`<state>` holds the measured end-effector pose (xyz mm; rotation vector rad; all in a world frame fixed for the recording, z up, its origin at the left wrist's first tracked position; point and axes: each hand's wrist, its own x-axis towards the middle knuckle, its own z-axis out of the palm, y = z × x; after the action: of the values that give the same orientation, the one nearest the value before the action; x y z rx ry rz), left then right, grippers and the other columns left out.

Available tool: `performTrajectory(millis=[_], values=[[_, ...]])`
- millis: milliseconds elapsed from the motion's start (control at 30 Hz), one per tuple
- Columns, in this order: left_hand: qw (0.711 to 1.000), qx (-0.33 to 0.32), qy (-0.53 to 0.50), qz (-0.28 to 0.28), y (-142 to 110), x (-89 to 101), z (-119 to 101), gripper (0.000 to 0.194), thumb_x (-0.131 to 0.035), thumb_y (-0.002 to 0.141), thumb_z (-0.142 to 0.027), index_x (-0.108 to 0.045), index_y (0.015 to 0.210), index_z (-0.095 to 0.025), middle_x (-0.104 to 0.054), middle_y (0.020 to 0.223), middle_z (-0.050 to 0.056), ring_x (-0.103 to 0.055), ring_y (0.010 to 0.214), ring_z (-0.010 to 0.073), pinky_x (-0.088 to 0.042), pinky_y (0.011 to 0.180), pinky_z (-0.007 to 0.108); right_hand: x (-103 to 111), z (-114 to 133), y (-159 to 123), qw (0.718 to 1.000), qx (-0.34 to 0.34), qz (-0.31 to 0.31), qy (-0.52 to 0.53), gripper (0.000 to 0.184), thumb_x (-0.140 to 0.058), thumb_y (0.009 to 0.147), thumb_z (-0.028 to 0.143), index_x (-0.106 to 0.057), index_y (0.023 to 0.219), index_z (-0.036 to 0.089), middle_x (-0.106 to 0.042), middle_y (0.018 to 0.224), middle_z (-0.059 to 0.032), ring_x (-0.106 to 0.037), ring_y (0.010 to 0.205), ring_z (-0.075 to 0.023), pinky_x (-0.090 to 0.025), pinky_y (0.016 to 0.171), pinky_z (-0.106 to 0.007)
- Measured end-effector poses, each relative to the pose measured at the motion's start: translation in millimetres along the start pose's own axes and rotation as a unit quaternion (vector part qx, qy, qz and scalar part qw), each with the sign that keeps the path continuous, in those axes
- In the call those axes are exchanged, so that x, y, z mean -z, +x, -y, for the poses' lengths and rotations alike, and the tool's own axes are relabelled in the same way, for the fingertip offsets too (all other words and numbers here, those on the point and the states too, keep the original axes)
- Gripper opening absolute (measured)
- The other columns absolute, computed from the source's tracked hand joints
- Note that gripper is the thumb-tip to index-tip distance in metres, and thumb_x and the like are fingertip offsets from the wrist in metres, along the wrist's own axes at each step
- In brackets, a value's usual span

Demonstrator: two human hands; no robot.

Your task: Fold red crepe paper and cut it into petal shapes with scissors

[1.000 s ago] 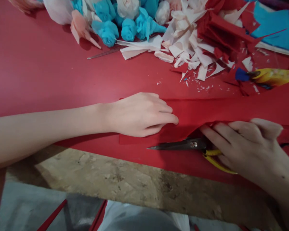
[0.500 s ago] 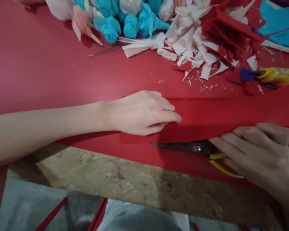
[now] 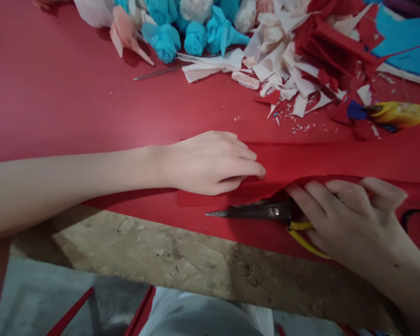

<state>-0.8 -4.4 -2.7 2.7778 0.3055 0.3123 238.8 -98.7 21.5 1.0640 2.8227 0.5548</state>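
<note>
A long folded strip of red paper (image 3: 318, 158) lies along the front of the red table. My left hand (image 3: 217, 163) presses down on its left end, knuckles up and fingers curled against the paper; the thumb is hidden. In my right hand (image 3: 350, 210) are scissors (image 3: 273, 211) with dark blades and yellow handles, pointing left along the paper's near edge. That edge is lifted and buckled by the right fingertips, with the blades at and just under it. The fingers hide most of the handles.
Blue paper roses (image 3: 196, 39), a peach one (image 3: 124, 32) and white ones stand at the back. White paper scraps (image 3: 276, 56) and red scraps (image 3: 329, 42) heap beside them. A thin metal rod (image 3: 154, 73) lies in front. A yellow packet (image 3: 402, 114) is at right; a bare wooden edge (image 3: 143, 247) borders the table.
My right hand has moved left with the scissors, cutting along the paper's near edge, which is now raised and buckled. My left hand stays almost in place on the paper.
</note>
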Motion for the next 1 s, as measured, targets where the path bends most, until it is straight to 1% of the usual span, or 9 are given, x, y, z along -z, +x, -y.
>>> performTrajectory(millis=[167, 333, 533, 633, 700, 800, 867, 933, 1000], values=[[1.000, 0.004, 0.004, 0.002, 0, -1.3, 0, 0.029, -0.042, 0.083, -0.016, -0.057, 0.107, -0.018, -0.067, 0.089, 0.005, -0.061, 0.078, 0.0161, -0.043, 0.069, 0.029, 0, 1, 10, 1.000, 0.015, -0.020, 0.010, 0.030, -0.041, 0.080, 0.017, -0.064, 0.099, 0.015, -0.064, 0.077, -0.0058, -0.040, 0.074, -0.0230, -0.029, 0.072, -0.040], [1.000, 0.014, 0.008, 0.013, 1, -1.0, -1, 0.027, -0.041, 0.084, -0.018, -0.057, 0.106, -0.020, -0.067, 0.089, 0.004, -0.061, 0.080, 0.0162, -0.043, 0.072, 0.029, 0, -2, 18, 0.998, 0.023, -0.045, 0.033, 0.033, -0.036, 0.084, 0.012, -0.068, 0.090, 0.016, -0.065, 0.071, -0.0053, -0.040, 0.073, -0.0219, -0.030, 0.070, -0.036], [1.000, 0.005, 0.012, 0.008, 1, -1.1, 0, 0.027, -0.040, 0.085, -0.017, -0.057, 0.105, -0.018, -0.067, 0.088, 0.004, -0.061, 0.079, 0.0164, -0.043, 0.069, 0.029, -1, -6, 18, 0.993, 0.034, -0.056, 0.097, 0.034, -0.033, 0.086, 0.008, -0.066, 0.080, 0.011, -0.061, 0.059, -0.0061, -0.038, 0.069, -0.0218, -0.030, 0.066, -0.034], [1.000, 0.003, 0.009, 0.003, 1, -1.4, 0, 0.026, -0.040, 0.085, -0.017, -0.058, 0.104, -0.018, -0.067, 0.088, 0.005, -0.061, 0.078, 0.0165, -0.042, 0.068, 0.029, -2, -6, 17, 0.992, 0.045, -0.049, 0.109, 0.032, -0.033, 0.087, 0.007, -0.065, 0.083, 0.009, -0.060, 0.060, -0.0056, -0.040, 0.069, -0.0211, -0.030, 0.066, -0.034], [1.000, 0.006, 0.006, 0.006, 1, -1.2, 0, 0.026, -0.040, 0.084, -0.017, -0.058, 0.103, -0.019, -0.067, 0.088, 0.004, -0.061, 0.078, 0.0163, -0.042, 0.068, 0.029, -1, -5, 17, 0.991, 0.051, -0.040, 0.116, 0.033, -0.032, 0.088, 0.005, -0.064, 0.081, 0.011, -0.059, 0.061, -0.0046, -0.040, 0.068, -0.0201, -0.030, 0.066, -0.033], [1.000, 0.009, 0.004, 0.011, 2, -0.5, 0, 0.027, -0.040, 0.084, -0.016, -0.058, 0.104, -0.019, -0.067, 0.088, 0.004, -0.061, 0.078, 0.0162, -0.042, 0.069, 0.029, 3, -3, 17, 0.992, 0.055, -0.031, 0.106, 0.037, -0.031, 0.088, 0.005, -0.063, 0.073, 0.015, -0.057, 0.059, -0.0029, -0.038, 0.064, -0.0190, -0.030, 0.066, -0.033], [1.000, 0.006, 0.005, 0.012, 2, -0.1, 0, 0.027, -0.039, 0.084, -0.016, -0.058, 0.104, -0.018, -0.067, 0.087, 0.005, -0.061, 0.078, 0.0163, -0.042, 0.068, 0.029, 5, -1, 16, 0.995, 0.049, -0.032, 0.080, 0.036, -0.033, 0.088, 0.007, -0.062, 0.071, 0.018, -0.056, 0.059, -0.0025, -0.039, 0.065, -0.0191, -0.030, 0.067, -0.033], [1.000, 0.003, 0.004, 0.012, 2, 0.0, 0, 0.027, -0.039, 0.085, -0.016, -0.059, 0.104, -0.017, -0.067, 0.087, 0.005, -0.061, 0.077, 0.0163, -0.042, 0.067, 0.029, 6, 2, 14, 0.998, 0.035, -0.019, 0.047, 0.030, -0.036, 0.087, 0.012, -0.062, 0.073, 0.019, -0.057, 0.063, -0.0035, -0.040, 0.068, -0.0204, -0.030, 0.068, -0.035], [1.000, 0.001, 0.004, 0.009, 2, -0.5, 0, 0.028, -0.039, 0.084, -0.016, -0.058, 0.104, -0.017, -0.067, 0.088, 0.005, -0.061, 0.077, 0.0162, -0.043, 0.068, 0.029, 6, 5, 11, 1.000, 0.020, 0.000, 0.015, 0.026, -0.037, 0.085, 0.017, -0.063, 0.081, 0.019, -0.058, 0.068, -0.0053, -0.040, 0.071, -0.0224, -0.030, 0.069, -0.039]])
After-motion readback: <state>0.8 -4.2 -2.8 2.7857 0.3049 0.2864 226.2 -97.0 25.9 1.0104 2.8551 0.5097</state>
